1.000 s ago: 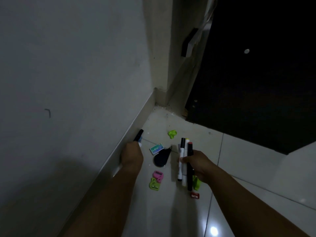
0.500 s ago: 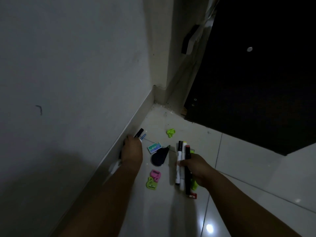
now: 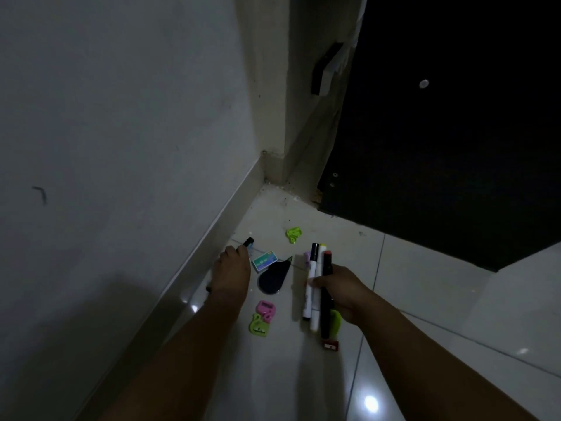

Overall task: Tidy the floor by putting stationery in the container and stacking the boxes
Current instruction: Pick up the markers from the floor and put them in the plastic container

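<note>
My right hand (image 3: pixel 343 290) grips a bundle of markers (image 3: pixel 317 287), white and black ones, held upright over the floor. My left hand (image 3: pixel 232 268) is down by the skirting board, closed around a black-capped pen (image 3: pixel 248 242) whose tip sticks out past my fingers. Between my hands lie a small teal box (image 3: pixel 264 260) and a black teardrop-shaped item (image 3: pixel 274 278). A pink sharpener (image 3: pixel 266 309) and a green one (image 3: pixel 258 325) lie nearer to me. Another green piece (image 3: pixel 294 234) lies farther off. A small red item (image 3: pixel 330 345) sits below the markers.
A white wall with skirting (image 3: pixel 194 262) runs along the left. A dark door or cabinet panel (image 3: pixel 440 147) fills the upper right. The floor is glossy white tile (image 3: pixel 425 299); the scene is dim. No container is in view.
My left hand has dropped closer to the floor along the skirting, still around the pen. My right hand has barely moved with the markers. The camera has shifted slightly.
</note>
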`<state>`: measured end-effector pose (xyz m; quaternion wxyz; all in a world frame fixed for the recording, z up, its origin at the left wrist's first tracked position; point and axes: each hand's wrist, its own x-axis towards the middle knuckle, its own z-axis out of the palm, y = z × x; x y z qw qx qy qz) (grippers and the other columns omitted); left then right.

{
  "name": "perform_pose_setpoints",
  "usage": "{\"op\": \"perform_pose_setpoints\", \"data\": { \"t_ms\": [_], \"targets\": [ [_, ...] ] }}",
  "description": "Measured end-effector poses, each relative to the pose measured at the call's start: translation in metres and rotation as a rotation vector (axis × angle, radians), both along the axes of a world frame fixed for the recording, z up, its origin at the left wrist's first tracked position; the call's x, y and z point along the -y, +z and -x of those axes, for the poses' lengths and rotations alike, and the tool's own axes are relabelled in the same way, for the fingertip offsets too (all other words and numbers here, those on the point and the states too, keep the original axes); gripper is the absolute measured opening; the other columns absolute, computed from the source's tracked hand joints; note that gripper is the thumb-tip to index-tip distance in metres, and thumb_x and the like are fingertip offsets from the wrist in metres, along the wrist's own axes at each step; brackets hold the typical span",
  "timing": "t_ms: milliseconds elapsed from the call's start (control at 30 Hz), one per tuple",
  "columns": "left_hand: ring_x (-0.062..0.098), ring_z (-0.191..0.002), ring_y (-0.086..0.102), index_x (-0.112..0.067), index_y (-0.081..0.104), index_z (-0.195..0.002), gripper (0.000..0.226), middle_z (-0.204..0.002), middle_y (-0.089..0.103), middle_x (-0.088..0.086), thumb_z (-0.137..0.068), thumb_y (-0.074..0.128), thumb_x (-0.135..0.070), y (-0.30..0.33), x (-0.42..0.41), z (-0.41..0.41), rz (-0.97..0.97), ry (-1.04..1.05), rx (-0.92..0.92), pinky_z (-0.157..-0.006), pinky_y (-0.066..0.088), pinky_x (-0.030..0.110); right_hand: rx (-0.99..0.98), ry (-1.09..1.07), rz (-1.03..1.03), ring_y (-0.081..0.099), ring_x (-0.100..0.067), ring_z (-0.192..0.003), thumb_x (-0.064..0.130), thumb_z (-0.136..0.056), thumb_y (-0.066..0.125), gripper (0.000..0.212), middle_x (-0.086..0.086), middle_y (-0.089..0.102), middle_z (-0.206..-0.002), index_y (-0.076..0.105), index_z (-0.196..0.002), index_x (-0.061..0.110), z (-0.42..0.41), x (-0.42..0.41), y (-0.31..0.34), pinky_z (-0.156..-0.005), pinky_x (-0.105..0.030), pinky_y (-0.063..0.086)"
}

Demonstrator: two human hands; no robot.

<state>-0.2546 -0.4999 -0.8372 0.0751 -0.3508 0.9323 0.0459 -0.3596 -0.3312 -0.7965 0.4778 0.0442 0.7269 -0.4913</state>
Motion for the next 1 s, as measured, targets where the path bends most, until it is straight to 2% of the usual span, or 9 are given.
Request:
{"op": "perform_pose_setpoints", "data": {
  "t_ms": [67,233,367,467,533,633,733,833,1000],
  "targets": [
    [0.018,-0.077,0.066,-0.008,0.062,-0.101,0.023,-0.089,0.067,0.009,-0.078,0.066,-0.013,0.004,0.003,-0.003,-0.013,-0.003,-0.013,-0.066,0.052,0.023,0.014,0.002,0.024,0.06,-0.03,-0.088,-0.001,-0.086,0.06,0.031,-0.016,0.062,-0.099,0.055,-0.117,0.001,-0.002,0.004,0.003,-0.074,-0.038,0.053],
    [0.036,-0.111,0.055,0.009,0.043,-0.115,0.026,-0.117,0.056,0.027,-0.089,0.045,0.006,0.0,0.004,-0.005,-0.385,0.164,-0.207,-0.092,0.042,0.037,0.008,0.025,0.043,0.058,-0.034,-0.1,0.0,-0.088,0.058,0.035,-0.023,0.06,-0.117,0.053,-0.122,0.0,-0.007,0.012,0.014,-0.092,-0.044,0.05],
    [0.033,-0.104,0.057,0.003,0.051,-0.104,0.024,-0.111,0.059,0.024,-0.083,0.063,-0.001,0.013,0.002,-0.012,-0.607,0.251,-0.326,-0.08,0.044,0.033,0.037,0.052,0.064,0.06,-0.023,-0.076,-0.004,-0.09,0.053,0.027,-0.012,0.064,-0.085,0.052,-0.118,-0.003,-0.012,0.015,0.022,-0.082,-0.04,0.049],
    [0.022,-0.081,0.061,-0.001,0.06,-0.084,0.016,-0.084,0.063,0.016,-0.076,0.074,-0.001,0.029,0.002,-0.011,-0.841,0.369,-0.431,-0.063,0.048,0.022,0.026,0.078,0.053,0.06,-0.021,-0.071,-0.004,-0.09,0.053,0.025,-0.01,0.063,-0.079,0.052,-0.115,-0.005,-0.015,0.016,0.029,-0.078,-0.038,0.047],
    [0.013,-0.062,0.066,-0.003,0.065,-0.082,0.012,-0.073,0.069,0.009,-0.076,0.071,0.007,0.046,-0.005,-0.007,-1.137,0.442,-0.521,-0.051,0.049,0.014,-0.002,0.089,0.038,0.06,-0.023,-0.075,-0.002,-0.09,0.054,0.026,-0.012,0.064,-0.085,0.053,-0.116,-0.006,-0.017,0.016,0.034,-0.081,-0.039,0.048],
    [0.02,-0.078,0.068,-0.004,0.065,-0.095,0.018,-0.088,0.071,0.011,-0.081,0.065,0.006,0.066,-0.018,0.0,-1.446,0.432,-0.488,-0.072,0.058,0.029,-0.062,0.086,0.005,0.06,-0.034,-0.1,0.002,-0.09,0.056,0.036,-0.021,0.06,-0.116,0.049,-0.125,-0.003,-0.018,0.013,0.04,-0.093,-0.044,0.049],
    [0.028,-0.088,0.065,0.001,0.062,-0.108,0.026,-0.098,0.067,0.017,-0.083,0.063,0.006,0.078,-0.03,0.008,-1.518,0.392,-0.458,-0.083,0.054,0.039,-0.06,0.046,0.029,0.058,-0.034,-0.095,0.003,-0.093,0.051,0.035,-0.021,0.058,-0.118,0.047,-0.127,0.002,-0.015,0.01,0.046,-0.083,-0.041,0.051],
    [0.03,-0.09,0.063,0.006,0.058,-0.117,0.034,-0.106,0.064,0.023,-0.083,0.063,0.005,0.088,-0.041,0.009,-1.492,0.393,-0.463,-0.086,0.052,0.041,-0.013,0.014,0.031,0.056,-0.025,-0.074,0.004,-0.094,0.049,0.025,-0.013,0.057,-0.092,0.049,-0.119,0.003,-0.013,0.002,0.054,-0.059,-0.033,0.045],
    [0.031,-0.096,0.059,0.003,0.062,-0.108,0.026,-0.102,0.063,0.021,-0.082,0.065,0.004,0.1,-0.055,0.011,-1.41,0.409,-0.46,-0.095,0.048,0.048,0.041,-0.027,0.054,0.053,-0.023,-0.071,0.009,-0.097,0.048,0.01,-0.014,0.056,-0.095,0.051,-0.103,0.002,-0.014,-0.009,0.065,-0.059,-0.032,0.042]
  ]
}}
